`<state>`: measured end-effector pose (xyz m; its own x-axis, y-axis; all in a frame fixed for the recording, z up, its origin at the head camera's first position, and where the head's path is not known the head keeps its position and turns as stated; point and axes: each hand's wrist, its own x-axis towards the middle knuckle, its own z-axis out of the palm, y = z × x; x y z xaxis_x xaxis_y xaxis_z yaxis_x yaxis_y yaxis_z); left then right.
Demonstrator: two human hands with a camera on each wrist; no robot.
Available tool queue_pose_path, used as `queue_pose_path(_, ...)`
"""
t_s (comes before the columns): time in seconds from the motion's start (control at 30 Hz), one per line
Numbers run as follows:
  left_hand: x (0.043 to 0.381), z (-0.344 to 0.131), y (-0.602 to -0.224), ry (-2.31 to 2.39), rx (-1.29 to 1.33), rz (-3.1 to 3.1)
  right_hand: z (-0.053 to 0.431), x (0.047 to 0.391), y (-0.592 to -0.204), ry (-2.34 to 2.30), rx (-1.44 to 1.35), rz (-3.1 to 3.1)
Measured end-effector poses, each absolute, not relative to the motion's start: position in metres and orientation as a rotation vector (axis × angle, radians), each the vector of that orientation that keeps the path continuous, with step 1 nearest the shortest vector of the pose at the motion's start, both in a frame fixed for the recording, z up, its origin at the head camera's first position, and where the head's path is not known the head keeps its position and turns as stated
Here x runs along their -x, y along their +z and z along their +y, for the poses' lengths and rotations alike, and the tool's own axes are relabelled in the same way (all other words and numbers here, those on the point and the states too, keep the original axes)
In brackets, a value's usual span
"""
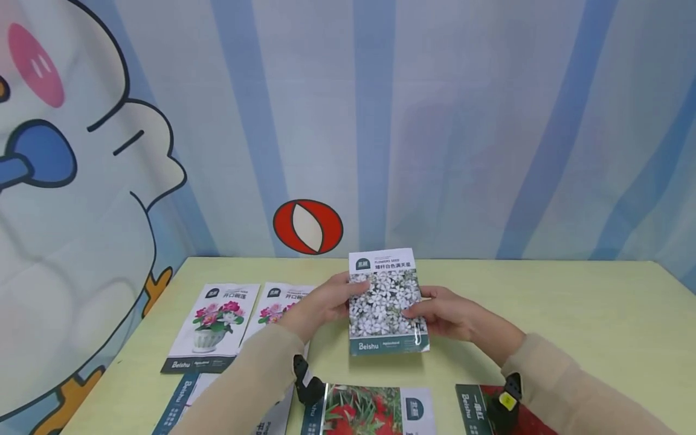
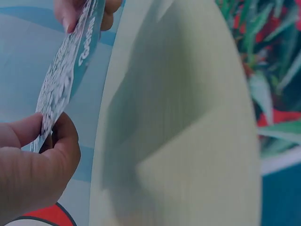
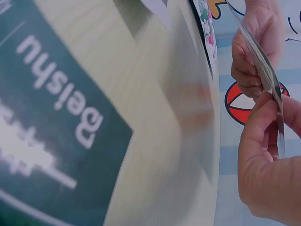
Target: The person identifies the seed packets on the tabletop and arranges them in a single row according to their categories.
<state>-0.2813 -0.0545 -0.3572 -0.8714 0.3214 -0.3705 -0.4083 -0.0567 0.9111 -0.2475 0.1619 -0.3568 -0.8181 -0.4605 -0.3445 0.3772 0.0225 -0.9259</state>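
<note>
A seed packet (image 1: 385,305) printed with small white flowers is held above the table, its front face toward the head camera. My left hand (image 1: 328,302) pinches its left edge, thumb on the front and fingers behind. On the other edge, my right hand (image 1: 448,314) pinches it the same way. Seen from the left wrist, the packet (image 2: 63,70) is nearly edge-on, with the left thumb and fingers on its near end. From the right wrist, the right hand (image 3: 268,160) grips the thin packet's near end, and the left hand (image 3: 263,42) shows beyond it.
Two packets with pink flowers lie at the left, one fully visible (image 1: 209,329) and one (image 1: 272,308) partly behind the left arm. Nearer, a red-flower packet (image 1: 364,411) and a dark red packet (image 1: 475,411) lie at the frame's bottom. A striped curtain (image 1: 435,121) hangs behind the table (image 1: 587,320).
</note>
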Motion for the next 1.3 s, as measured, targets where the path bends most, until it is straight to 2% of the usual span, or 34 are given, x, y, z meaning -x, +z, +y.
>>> queue_pose_path(0.4,0.268,-0.079,-0.363,1.873,-0.044,1.788,0.148,0.254,-0.361,-1.862,-0.107,1.894)
queue_pose_path(0.67,0.269,-0.094,-0.363,1.833,0.025,1.865,0.134,0.255,-0.367,-1.779,-0.078,1.981)
queue_pose_path(1.3,0.266,-0.111,-0.368,1.209,-0.062,2.662,0.108,0.252,-0.378,-1.576,-0.102,2.275)
